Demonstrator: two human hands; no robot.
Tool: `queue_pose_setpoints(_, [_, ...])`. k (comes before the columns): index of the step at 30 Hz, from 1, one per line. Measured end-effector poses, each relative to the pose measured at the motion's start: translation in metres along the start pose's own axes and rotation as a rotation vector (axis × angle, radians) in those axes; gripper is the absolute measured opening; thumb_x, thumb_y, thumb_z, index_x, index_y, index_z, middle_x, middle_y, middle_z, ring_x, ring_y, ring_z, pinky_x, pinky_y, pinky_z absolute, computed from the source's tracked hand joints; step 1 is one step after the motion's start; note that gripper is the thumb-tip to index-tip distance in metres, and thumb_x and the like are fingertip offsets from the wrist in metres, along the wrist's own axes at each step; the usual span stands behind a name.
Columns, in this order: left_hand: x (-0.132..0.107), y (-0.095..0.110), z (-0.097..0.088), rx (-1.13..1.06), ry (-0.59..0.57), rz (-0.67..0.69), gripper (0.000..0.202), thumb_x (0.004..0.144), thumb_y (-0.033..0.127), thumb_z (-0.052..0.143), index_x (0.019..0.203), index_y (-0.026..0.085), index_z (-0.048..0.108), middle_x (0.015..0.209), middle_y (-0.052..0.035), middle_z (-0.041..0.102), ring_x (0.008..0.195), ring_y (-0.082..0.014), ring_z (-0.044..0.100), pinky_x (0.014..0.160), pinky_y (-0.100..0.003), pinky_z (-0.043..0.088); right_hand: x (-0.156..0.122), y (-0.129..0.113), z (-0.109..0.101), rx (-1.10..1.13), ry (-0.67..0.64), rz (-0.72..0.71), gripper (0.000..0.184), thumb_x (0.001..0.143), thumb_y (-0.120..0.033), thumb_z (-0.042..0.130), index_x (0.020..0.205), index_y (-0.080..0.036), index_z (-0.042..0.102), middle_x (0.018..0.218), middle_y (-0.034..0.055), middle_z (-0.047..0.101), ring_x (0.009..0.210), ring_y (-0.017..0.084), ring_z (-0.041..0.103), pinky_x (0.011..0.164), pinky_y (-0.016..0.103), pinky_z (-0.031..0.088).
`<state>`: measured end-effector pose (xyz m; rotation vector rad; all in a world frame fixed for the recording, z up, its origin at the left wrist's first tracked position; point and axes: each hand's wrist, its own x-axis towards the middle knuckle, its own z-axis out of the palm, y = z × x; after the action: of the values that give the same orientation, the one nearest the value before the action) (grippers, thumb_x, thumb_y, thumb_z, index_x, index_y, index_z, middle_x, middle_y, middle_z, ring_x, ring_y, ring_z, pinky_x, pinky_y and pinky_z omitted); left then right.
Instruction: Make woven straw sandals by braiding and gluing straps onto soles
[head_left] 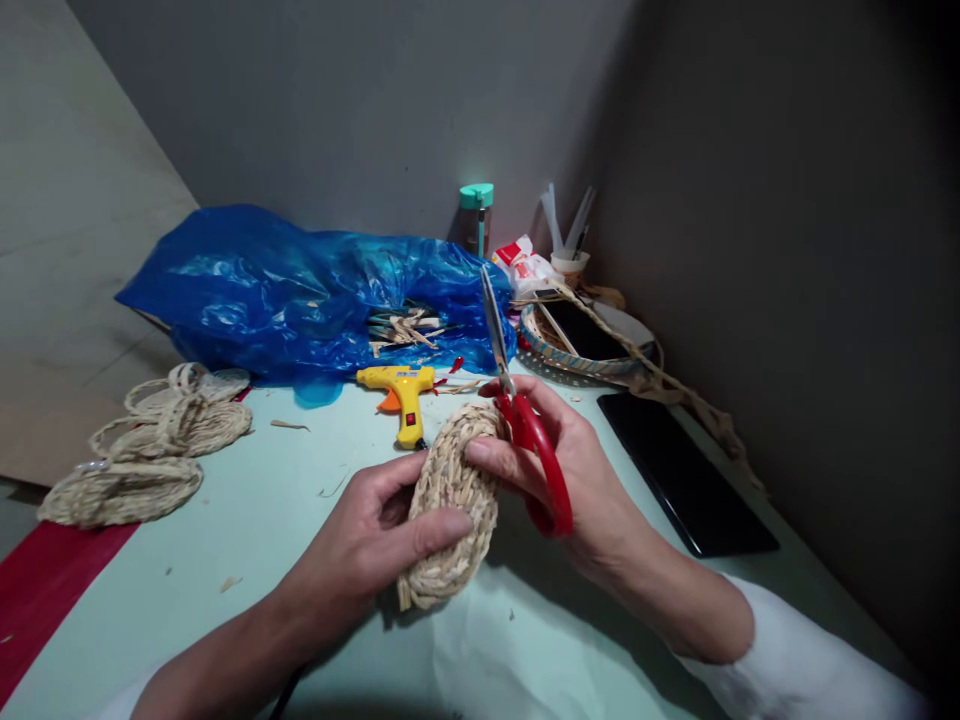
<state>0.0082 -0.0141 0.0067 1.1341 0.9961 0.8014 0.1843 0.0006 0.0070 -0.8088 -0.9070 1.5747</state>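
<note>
Between my two hands is an oval sole of braided straw [450, 500], tilted up off the table. My left hand [382, 530] grips its lower left side, thumb across the face and fingers hidden behind. At the upper right edge, the thumb of my right hand [547, 450] presses on the straw. That same hand also carries red-handled scissors [546, 470], their blades pointing up and close together. Just beyond the sole lies a yellow hot glue gun [405, 395]. On the left rest several woven straw slippers [169, 430].
A large blue plastic bag [262, 290] with straw scraps spreads along the back. To the right are a black tablet-like slab [682, 470] and a round woven tray [536, 345] with a phone [581, 325]. A bottle with a green lid [477, 215] stands by the wall.
</note>
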Motion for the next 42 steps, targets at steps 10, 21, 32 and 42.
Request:
queue_pose_setpoints(10, [0.000, -0.009, -0.008, 0.118, -0.071, -0.048, 0.025, 0.077, 0.041, 0.080, 0.088, 0.018, 0.077, 0.078, 0.0005, 0.068, 0.070, -0.0126, 0.056, 0.063, -0.020, 0.046, 0.003, -0.001, -0.004, -0.117, -0.018, -0.054, 0.060, 0.059, -0.024, 0.093, 0.101, -0.023, 0.051, 0.066, -0.0104, 0.055, 0.058, 0.007, 0.048, 0.055, 0.018, 0.043])
queue_pose_setpoints(21, [-0.003, 0.004, -0.003, -0.064, 0.034, 0.004, 0.041, 0.077, 0.038, 0.080, 0.112, 0.018, 0.075, 0.100, -0.0070, 0.077, 0.092, -0.0228, 0.068, 0.078, -0.027, 0.053, -0.001, -0.010, 0.000, -0.317, -0.096, -0.112, 0.044, 0.074, -0.029, 0.084, 0.104, -0.023, 0.053, 0.065, -0.0105, 0.049, 0.055, 0.006, 0.039, 0.052, 0.018, 0.034])
queue_pose_setpoints(32, [-0.014, 0.023, -0.012, -0.300, 0.127, 0.143, 0.031, 0.070, 0.026, 0.081, 0.101, 0.021, 0.079, 0.090, -0.0054, 0.078, 0.088, -0.0242, 0.070, 0.078, -0.028, 0.053, 0.002, -0.043, -0.023, -0.839, -0.257, -0.252, 0.030, 0.080, -0.039, 0.076, 0.103, -0.023, 0.064, 0.073, -0.0023, 0.054, 0.063, 0.013, 0.046, 0.059, 0.026, 0.038])
queue_pose_setpoints(42, [-0.015, 0.024, -0.014, -0.270, 0.180, 0.221, 0.040, 0.067, 0.023, 0.082, 0.107, 0.026, 0.080, 0.103, -0.0038, 0.079, 0.106, -0.0294, 0.069, 0.096, -0.034, 0.052, -0.009, -0.044, -0.015, -1.057, -0.235, -0.479, 0.032, 0.074, -0.045, 0.080, 0.100, -0.028, 0.076, 0.087, 0.0050, 0.070, 0.073, 0.022, 0.059, 0.067, 0.031, 0.048])
